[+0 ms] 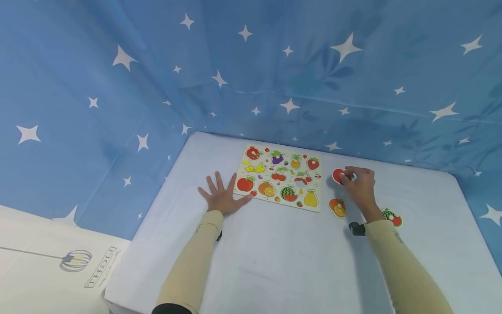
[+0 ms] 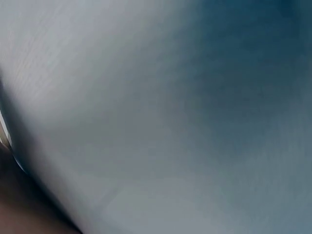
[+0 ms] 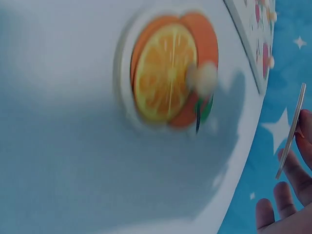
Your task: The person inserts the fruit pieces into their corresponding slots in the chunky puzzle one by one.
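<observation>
The right hand [image 1: 360, 186] pinches a red piece [image 1: 337, 175] — we cannot quite tell which fruit — right of the board [image 1: 288, 178]. We see an orange [image 1: 337, 208] and a watermelon [image 1: 393, 217] on the table [image 1: 282, 257]; the left hand [image 1: 223, 199] lies spread, thumb at the board's edge.

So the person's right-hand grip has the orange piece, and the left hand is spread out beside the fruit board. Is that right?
Not quite: the right-hand grip holds a red piece. The head view shows the orange piece lying on the table. The left hand is indeed spread out beside the fruit board.
</observation>
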The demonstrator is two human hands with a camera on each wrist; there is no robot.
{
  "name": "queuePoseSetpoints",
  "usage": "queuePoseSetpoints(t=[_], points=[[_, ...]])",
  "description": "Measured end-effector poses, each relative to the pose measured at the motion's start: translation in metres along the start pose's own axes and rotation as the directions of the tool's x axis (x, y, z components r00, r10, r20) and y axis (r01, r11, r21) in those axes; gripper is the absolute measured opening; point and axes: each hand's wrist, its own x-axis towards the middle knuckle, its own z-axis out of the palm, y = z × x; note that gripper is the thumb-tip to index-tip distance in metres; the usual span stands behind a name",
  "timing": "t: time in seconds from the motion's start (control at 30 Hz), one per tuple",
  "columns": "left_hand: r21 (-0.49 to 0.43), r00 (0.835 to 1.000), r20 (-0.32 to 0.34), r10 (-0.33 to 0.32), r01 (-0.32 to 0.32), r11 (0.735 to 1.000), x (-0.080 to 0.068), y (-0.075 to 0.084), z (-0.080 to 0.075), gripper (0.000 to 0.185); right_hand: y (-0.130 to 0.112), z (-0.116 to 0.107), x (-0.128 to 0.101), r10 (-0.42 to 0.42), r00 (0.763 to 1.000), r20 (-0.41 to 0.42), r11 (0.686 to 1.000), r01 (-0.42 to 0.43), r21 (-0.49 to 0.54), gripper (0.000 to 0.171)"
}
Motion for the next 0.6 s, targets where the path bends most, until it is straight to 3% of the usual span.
queuePoseSetpoints(t=[0.33, 0.6], points=[[0.003, 1.000, -0.013, -0.001, 0.001, 1.000, 0.001, 0.000, 0.002, 0.112, -0.028, 0.032, -0.003, 0.008, 0.999, 0.048, 1.000, -0.009, 0.005, 0.021], [0.002, 1.000, -0.013, -0.003, 0.003, 1.000, 0.001, -0.001, 0.003, 0.112, -0.049, 0.059, -0.010, -0.016, 0.997, 0.081, 0.997, 0.009, 0.078, 0.017]])
